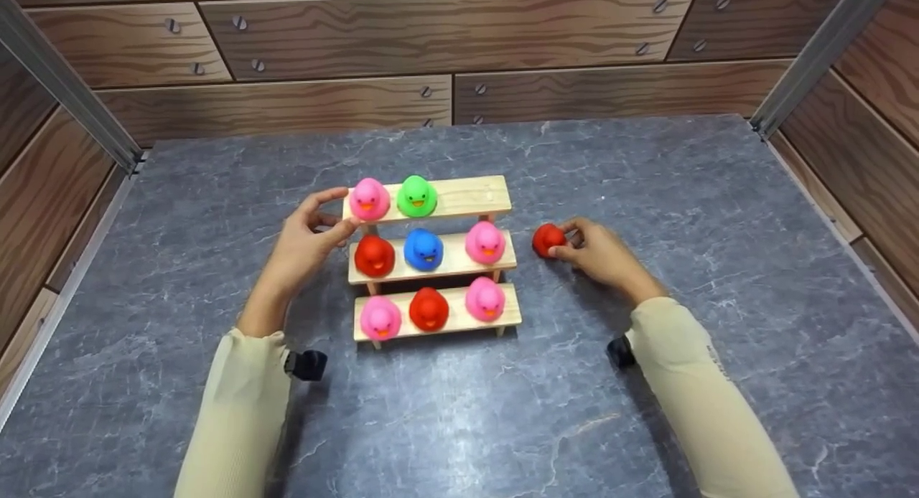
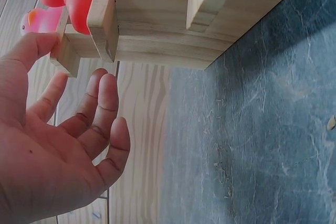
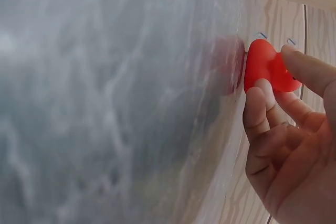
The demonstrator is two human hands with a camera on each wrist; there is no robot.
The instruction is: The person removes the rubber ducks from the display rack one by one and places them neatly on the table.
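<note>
Fingers of the right hand (image 1: pixel 599 252) curl round a loose red duck (image 1: pixel 548 240), pinching it between thumb and fingertips just above the grey surface (image 1: pixel 646 412), a little to the right of a three-step wooden rack (image 1: pixel 474 196). The right wrist view shows the same grip: the duck (image 3: pixel 268 69) pressed between thumb and forefinger, with the other fingers bent beneath it. That forearm, in a pale sleeve, reaches in from the lower right.

The left hand (image 1: pixel 305 243) is released and grasps nothing; thumb and forefinger spread in a loose C at the left end of the rack's top step, the fingertips near or touching the wood. From the left wrist the palm (image 2: pixel 47 150) lies open, fingers relaxed, beside the rack's edge (image 2: pixel 152 30).

On the rack, the top step carries a pink duck (image 1: pixel 369 199) and a green duck (image 1: pixel 417 196), its right end bare. The middle step holds red, blue and pink ducks; the bottom step pink, red and pink. Wood-grain panels wall the surface.
</note>
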